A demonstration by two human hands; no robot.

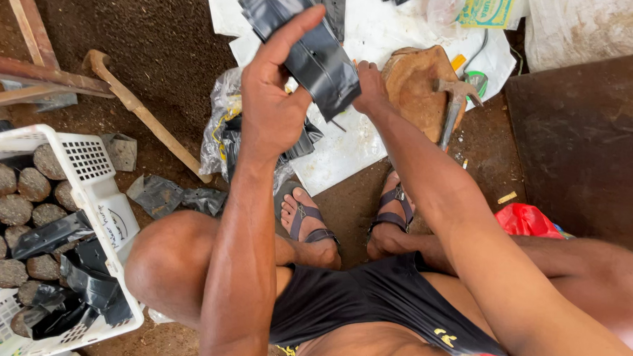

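Observation:
My left hand (275, 95) is raised in front of me and grips a stack of black plastic bags (312, 48) between thumb and fingers. My right hand (369, 85) reaches forward and touches the lower right edge of the same black bags, its fingers mostly hidden behind them. Below the hands lies a clear plastic sack (223, 125) holding more black bags. I sit low with bare knees apart and feet in sandals (311, 220) on the soil floor.
A white plastic crate (96, 186) at left holds several soil-filled black bags and loose empty ones. A round wooden block (415, 80) with a hammer (457, 99) stands ahead on white sheeting. A wooden stick (146, 114), a dark board (582, 140) and a red bag (525, 220) lie around.

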